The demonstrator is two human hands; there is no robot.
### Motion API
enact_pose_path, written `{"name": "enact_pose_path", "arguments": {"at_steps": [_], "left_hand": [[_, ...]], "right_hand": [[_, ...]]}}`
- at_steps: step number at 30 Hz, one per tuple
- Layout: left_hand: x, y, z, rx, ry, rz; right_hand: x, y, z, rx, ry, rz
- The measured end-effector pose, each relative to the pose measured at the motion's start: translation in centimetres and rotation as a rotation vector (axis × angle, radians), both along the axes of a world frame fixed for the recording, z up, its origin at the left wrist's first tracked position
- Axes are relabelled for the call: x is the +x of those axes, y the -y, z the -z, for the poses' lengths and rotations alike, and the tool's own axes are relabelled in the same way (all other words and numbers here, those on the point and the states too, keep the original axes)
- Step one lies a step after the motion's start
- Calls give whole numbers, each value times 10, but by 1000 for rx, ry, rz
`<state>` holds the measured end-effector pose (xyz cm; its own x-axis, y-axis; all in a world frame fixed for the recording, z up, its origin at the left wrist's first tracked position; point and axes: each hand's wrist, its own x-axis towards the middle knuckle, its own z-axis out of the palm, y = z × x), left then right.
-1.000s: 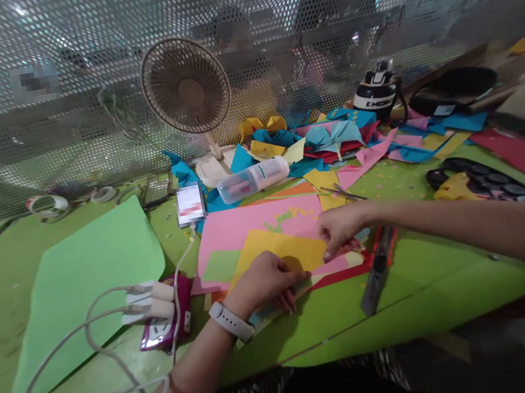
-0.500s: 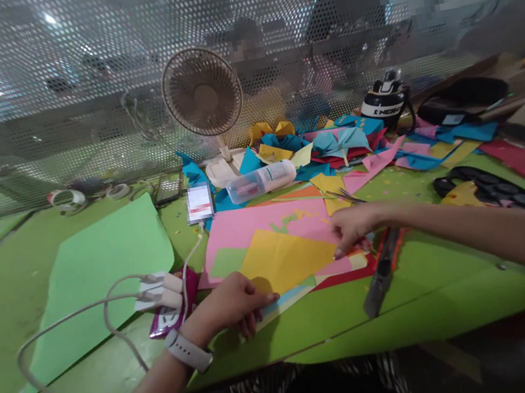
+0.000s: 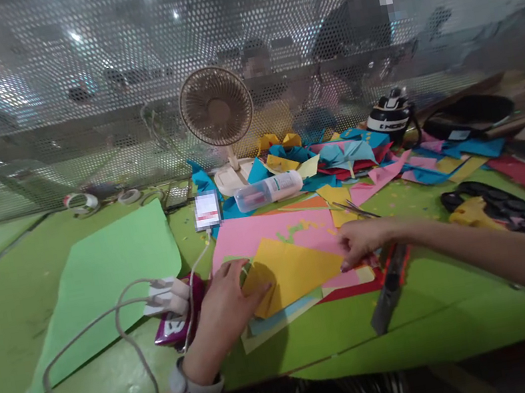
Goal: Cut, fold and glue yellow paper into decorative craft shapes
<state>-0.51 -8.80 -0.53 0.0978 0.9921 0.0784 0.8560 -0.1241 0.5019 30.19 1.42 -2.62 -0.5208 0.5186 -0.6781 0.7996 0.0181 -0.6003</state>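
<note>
A sheet of yellow paper (image 3: 296, 272) lies over a stack of coloured sheets, among them a large pink sheet (image 3: 233, 235) dotted with small green and yellow scraps. My right hand (image 3: 364, 239) pinches the yellow paper at its right corner. At the left edge of that sheet, my left hand (image 3: 230, 300) has its thumb and fingers apart, the thumb resting over the paper. Just beyond my right hand lie scissors (image 3: 353, 209), partly covered. A utility knife (image 3: 389, 289) lies beside my right forearm.
A green sheet (image 3: 113, 270) covers the left side of the table. Near my left wrist are white chargers (image 3: 171, 297) with looping cables and a purple packet (image 3: 172, 331). A fan (image 3: 216, 106), a clear bottle (image 3: 269, 190) and crumpled paper (image 3: 346, 154) stand at the back.
My left hand has moved up and left along the yellow paper's edge, and its fingers have spread. My right hand stays at the right corner. The view has tilted up slightly.
</note>
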Motion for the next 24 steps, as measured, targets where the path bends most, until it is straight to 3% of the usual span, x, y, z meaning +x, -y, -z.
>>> {"name": "enact_pose_path", "arguments": {"at_steps": [4,7,11,15,17,22,24], "left_hand": [[-1,-7,7,-23,173,-5],[-3,-10,7,-145,367,-46],[-2,-12,2,-383,595,4],[0,-10,-9,-392,735,-12],[-1,-10,-16,-332,766,-2],[0,-16,-33,-317,820,31],[7,-20,-38,-317,864,55]], "right_hand": [[0,4,-2,-3,-28,28],[0,6,-4,-3,-47,49],[1,10,-3,2,-71,83],[7,13,-4,-1,-102,114],[11,13,-14,42,-109,93],[6,13,-56,415,-209,48],[-5,14,-65,426,-277,57]]}}
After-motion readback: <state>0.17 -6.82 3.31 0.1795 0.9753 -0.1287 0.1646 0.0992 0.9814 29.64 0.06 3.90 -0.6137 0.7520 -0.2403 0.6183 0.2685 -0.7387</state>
